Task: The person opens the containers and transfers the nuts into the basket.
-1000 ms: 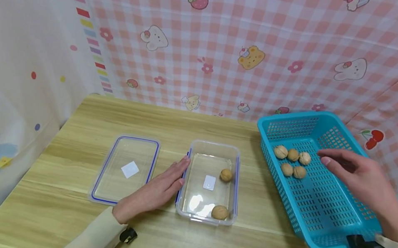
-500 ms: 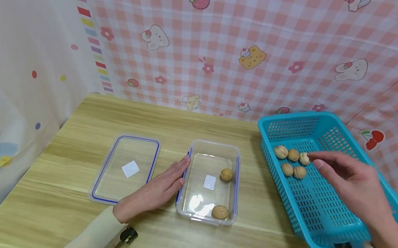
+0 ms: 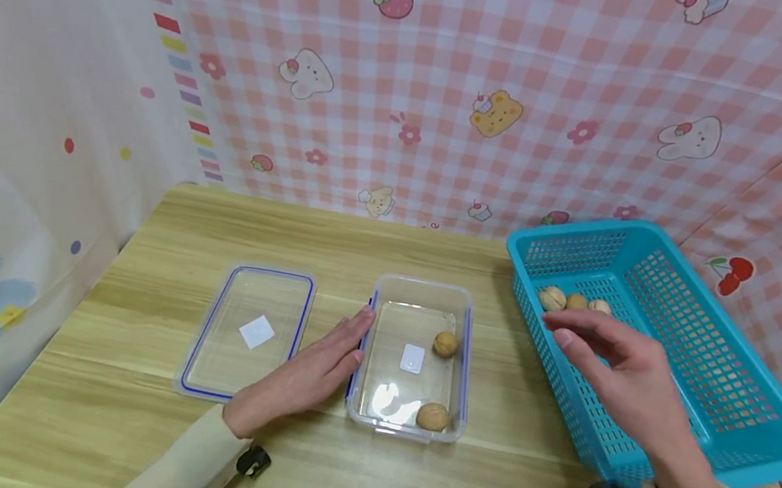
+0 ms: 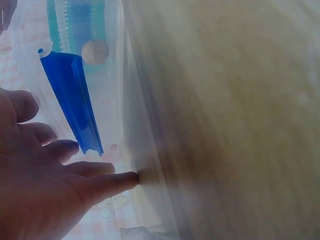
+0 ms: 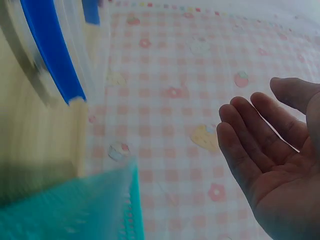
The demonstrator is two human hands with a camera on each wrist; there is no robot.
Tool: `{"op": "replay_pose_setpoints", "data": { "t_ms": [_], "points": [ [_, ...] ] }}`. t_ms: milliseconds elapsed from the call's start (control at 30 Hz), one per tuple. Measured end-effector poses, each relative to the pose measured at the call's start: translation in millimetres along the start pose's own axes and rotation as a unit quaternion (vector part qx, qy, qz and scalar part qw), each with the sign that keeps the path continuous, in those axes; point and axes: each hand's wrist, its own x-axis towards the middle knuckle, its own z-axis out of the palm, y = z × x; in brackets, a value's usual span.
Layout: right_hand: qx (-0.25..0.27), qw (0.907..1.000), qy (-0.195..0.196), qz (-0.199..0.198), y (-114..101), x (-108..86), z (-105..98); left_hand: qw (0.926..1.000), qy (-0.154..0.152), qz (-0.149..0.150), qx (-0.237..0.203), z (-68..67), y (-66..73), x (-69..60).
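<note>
My left hand rests with straight fingers against the left side of a clear plastic food container. Inside the container lie two walnuts, one at the right side and one near the front. In the left wrist view the fingers lie beside the blue clasp. My right hand is over the left side of a turquoise basket, fingers loosely bent. The right wrist view shows nothing between its fingers. Three walnuts show beyond it; the hand hides the basket area just in front of them.
The container's lid, with a blue seal and a white label, lies flat left of the container. A checked cloth hangs behind the wooden table. The basket's perforated walls rise on the right.
My right hand has moved left across the basket, past the walnuts, and now covers the two front ones. The left hand and the container have stayed put.
</note>
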Motion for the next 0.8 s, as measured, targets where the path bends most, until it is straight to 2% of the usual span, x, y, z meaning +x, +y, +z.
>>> {"op": "replay_pose_setpoints", "data": {
  "t_ms": [233, 467, 733, 800],
  "points": [
    [0.025, 0.9995, -0.012, 0.012, 0, -1.5, 26, 1.0000, 0.001, 0.000, -0.003, -0.1, 0.6, -0.1],
    [0.046, 0.9987, -0.021, 0.000, 5, 1.1, 44, 1.0000, 0.003, 0.004, -0.001, 0.5, -0.3, 0.3],
    [0.074, 0.9952, -0.045, 0.045, 2, 3.3, 61, 1.0000, 0.003, -0.001, -0.005, -0.5, 0.6, -0.7],
    [0.073, 0.9950, -0.049, 0.046, 1, 4.4, 66, 1.0000, 0.002, -0.001, -0.004, -0.5, 0.5, -0.4]
  ]
}}
